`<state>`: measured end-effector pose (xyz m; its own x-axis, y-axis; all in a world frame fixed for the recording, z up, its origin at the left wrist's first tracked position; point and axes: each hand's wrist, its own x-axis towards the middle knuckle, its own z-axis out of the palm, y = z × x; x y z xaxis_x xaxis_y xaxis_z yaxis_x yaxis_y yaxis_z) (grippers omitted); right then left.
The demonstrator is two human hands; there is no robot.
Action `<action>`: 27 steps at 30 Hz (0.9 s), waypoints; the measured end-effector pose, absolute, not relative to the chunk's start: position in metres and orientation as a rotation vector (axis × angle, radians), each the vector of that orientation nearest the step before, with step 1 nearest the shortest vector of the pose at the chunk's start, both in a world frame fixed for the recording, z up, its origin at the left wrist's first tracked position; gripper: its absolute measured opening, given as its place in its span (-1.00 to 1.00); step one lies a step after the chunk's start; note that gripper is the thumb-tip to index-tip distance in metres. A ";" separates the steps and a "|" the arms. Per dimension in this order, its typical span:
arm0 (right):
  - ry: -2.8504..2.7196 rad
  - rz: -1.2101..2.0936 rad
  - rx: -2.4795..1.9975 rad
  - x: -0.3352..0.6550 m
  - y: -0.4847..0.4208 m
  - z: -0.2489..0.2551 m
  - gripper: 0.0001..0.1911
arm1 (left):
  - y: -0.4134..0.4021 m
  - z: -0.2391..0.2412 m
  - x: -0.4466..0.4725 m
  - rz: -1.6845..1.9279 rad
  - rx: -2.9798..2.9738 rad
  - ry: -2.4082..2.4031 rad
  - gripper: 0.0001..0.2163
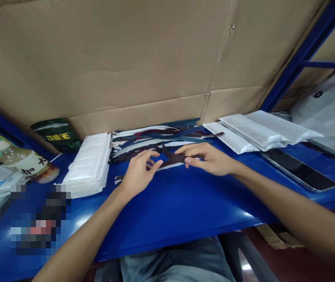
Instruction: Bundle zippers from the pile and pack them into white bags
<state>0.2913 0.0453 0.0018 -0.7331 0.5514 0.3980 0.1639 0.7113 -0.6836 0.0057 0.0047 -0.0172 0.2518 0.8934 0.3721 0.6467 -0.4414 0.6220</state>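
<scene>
My right hand is closed, with thumb and fingers pinching a dark brown zipper just above the blue table. To its left, my left hand is curled loosely, its thumb and fingers apart with nothing between them. Its fingertips are close to the left end of the brown strip. Behind both hands lies a spread of loose zippers in white, teal, dark red and dark brown, partly hidden by the fingers.
White padded packets are stacked on the left, and more white packets lie at the back right. A phone rests on the blue table at right. A bottle lies tilted at left. A cardboard wall closes off the back.
</scene>
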 end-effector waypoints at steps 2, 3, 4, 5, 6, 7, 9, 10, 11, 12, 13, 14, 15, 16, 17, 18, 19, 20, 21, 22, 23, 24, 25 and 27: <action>-2.329 0.901 -0.506 0.288 0.042 0.001 -0.62 | 0.005 -0.020 0.008 1.009 2.075 1.378 -0.72; -2.339 0.916 -0.489 0.287 0.040 0.001 -0.63 | 0.006 -0.021 0.009 1.020 1.986 1.343 -0.69; -2.348 0.925 -0.475 0.285 0.039 0.001 -0.64 | 0.006 -0.022 0.009 1.031 1.876 1.301 -0.65; -2.357 0.932 -0.462 0.285 0.038 0.000 -0.66 | 0.006 -0.023 0.009 1.032 1.757 1.256 -0.61; -2.364 0.936 -0.451 0.284 0.038 0.000 -0.67 | 0.007 -0.023 0.009 1.027 1.642 1.209 -0.58; -2.371 0.939 -0.439 0.284 0.038 -0.001 -0.69 | 0.007 -0.023 0.009 1.023 1.543 1.166 -0.55; -2.395 0.937 -0.403 0.284 0.038 -0.001 -0.72 | 0.009 -0.022 0.007 1.040 1.417 1.110 -0.55; -2.407 0.934 -0.393 0.284 0.039 -0.002 -0.74 | 0.009 -0.021 0.006 1.065 1.386 1.097 -0.56; -2.408 0.936 -0.407 0.284 0.039 -0.003 -0.77 | 0.010 -0.021 0.006 1.096 1.369 1.092 -0.58; -2.387 0.949 -0.445 0.282 0.039 -0.004 -0.79 | 0.010 -0.021 0.007 1.126 1.365 1.092 -0.59; -2.343 0.974 -0.503 0.280 0.039 -0.006 -0.79 | 0.009 -0.021 0.008 1.144 1.377 1.095 -0.61; -2.278 1.006 -0.567 0.278 0.038 -0.009 -0.76 | 0.008 -0.021 0.010 1.150 1.408 1.102 -0.62; -2.205 1.037 -0.624 0.274 0.037 -0.011 -0.71 | 0.007 -0.021 0.013 1.153 1.450 1.110 -0.63; -2.134 1.065 -0.657 0.271 0.036 -0.014 -0.65 | 0.004 -0.021 0.016 1.150 1.495 1.117 -0.63; -2.078 1.085 -0.666 0.267 0.034 -0.017 -0.62 | 0.002 -0.021 0.020 1.144 1.535 1.122 -0.64; -2.039 1.096 -0.658 0.263 0.033 -0.020 -0.61 | -0.001 -0.021 0.024 1.136 1.564 1.121 -0.65; -2.010 1.098 -0.648 0.260 0.032 -0.023 -0.64 | -0.004 -0.021 0.027 1.127 1.575 1.112 -0.67; -1.984 1.097 -0.642 0.257 0.032 -0.025 -0.67 | -0.006 -0.020 0.030 1.120 1.569 1.094 -0.67; -1.963 1.098 -0.646 0.255 0.032 -0.027 -0.71 | -0.007 -0.020 0.031 1.116 1.553 1.076 -0.67; -1.947 1.101 -0.655 0.254 0.032 -0.028 -0.72 | -0.008 -0.020 0.032 1.116 1.533 1.068 -0.67; -1.941 1.110 -0.665 0.254 0.032 -0.029 -0.72 | -0.007 -0.020 0.032 1.118 1.515 1.074 -0.65; -1.947 1.122 -0.669 0.254 0.033 -0.030 -0.71 | -0.007 -0.020 0.030 1.118 1.503 1.091 -0.63; -1.966 1.132 -0.668 0.254 0.033 -0.031 -0.70 | -0.005 -0.020 0.029 1.116 1.497 1.113 -0.61; -2.021 1.117 -0.669 0.254 0.033 -0.031 -0.68 | -0.002 -0.020 0.025 1.109 1.500 1.134 -0.58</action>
<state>0.2540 0.0330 -0.0311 -0.6055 0.7195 0.3402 0.0950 0.4898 -0.8667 0.0252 -0.0017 -0.0204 0.1688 0.9778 0.1244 0.1463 -0.1497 0.9779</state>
